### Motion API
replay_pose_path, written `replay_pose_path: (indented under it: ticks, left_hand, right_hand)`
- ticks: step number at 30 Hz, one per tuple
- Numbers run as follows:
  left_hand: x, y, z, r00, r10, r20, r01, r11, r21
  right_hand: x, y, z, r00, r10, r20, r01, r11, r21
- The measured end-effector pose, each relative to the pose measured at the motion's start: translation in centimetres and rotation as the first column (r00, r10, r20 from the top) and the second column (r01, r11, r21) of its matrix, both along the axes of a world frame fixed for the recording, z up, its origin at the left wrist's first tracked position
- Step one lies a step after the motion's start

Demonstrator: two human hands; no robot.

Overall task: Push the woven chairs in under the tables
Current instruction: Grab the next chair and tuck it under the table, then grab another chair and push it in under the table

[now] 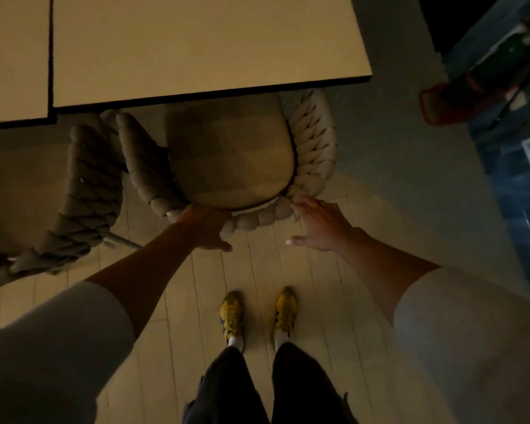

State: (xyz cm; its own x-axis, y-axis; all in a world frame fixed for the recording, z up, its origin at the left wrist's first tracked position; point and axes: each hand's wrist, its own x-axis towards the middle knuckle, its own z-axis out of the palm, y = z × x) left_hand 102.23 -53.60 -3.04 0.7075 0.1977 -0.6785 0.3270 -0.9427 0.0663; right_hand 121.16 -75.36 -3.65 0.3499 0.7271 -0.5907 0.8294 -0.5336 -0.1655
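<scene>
seen from above: woven chair [233, 160] straight ahead, front of seat already under the surface [196, 50]. left hand [204, 229] gripping the braided back rim; right hand [315, 228] open, fingertips touching it. push direction: forward, away from body.

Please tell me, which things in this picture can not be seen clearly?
- Head view: front of the chair is hidden under the table.
- Left hand fingers: hidden behind the chair's back rim.
- Second chair: cut off by the left edge.
- Dark objects top right: too blurred to name.
</scene>
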Motion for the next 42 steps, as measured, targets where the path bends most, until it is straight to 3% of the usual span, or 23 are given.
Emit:
replay_pose_path:
  ticks: [8, 17, 24, 29, 32, 38, 42]
  left_hand:
    - [3.2, -2.1, 8.1, 0.971, -0.237, 0.028, 0.238, 0.971, -0.011]
    - [12.2, -8.2, 15.3, 0.859, -0.498, 0.116, 0.498, 0.867, 0.037]
    - [20.2, -14.3, 16.5, 0.785, -0.605, 0.134, 0.600, 0.796, 0.085]
    - [27.2, -19.4, 15.2, 0.804, -0.587, 0.091, 0.578, 0.809, 0.108]
    - [31.6, -22.9, 15.1, 0.812, -0.565, 0.147, 0.555, 0.825, 0.104]
    - [40.8, -27.3, 16.1, 0.893, -0.386, 0.233, 0.378, 0.922, 0.078]
    - [45.2, -26.8, 16.9, 0.913, -0.307, 0.269, 0.300, 0.951, 0.068]
  right_hand:
    - [-2.2, -6.6, 8.3, 0.959, -0.271, 0.084, 0.270, 0.963, 0.028]
    - [-0.1, -16.9, 13.3, 0.782, -0.599, 0.172, 0.593, 0.800, 0.092]
    - [4.5, -23.1, 13.9, 0.692, -0.704, 0.159, 0.699, 0.709, 0.094]
    - [10.4, -27.5, 13.8, 0.673, -0.729, 0.123, 0.723, 0.684, 0.096]
    - [15.0, -30.8, 14.3, 0.652, -0.750, 0.114, 0.747, 0.661, 0.071]
    - [26.2, -35.6, 16.0, 0.689, -0.708, 0.154, 0.706, 0.704, 0.073]
    - [33.6, -34.5, 18.1, 0.762, -0.631, 0.146, 0.628, 0.775, 0.069]
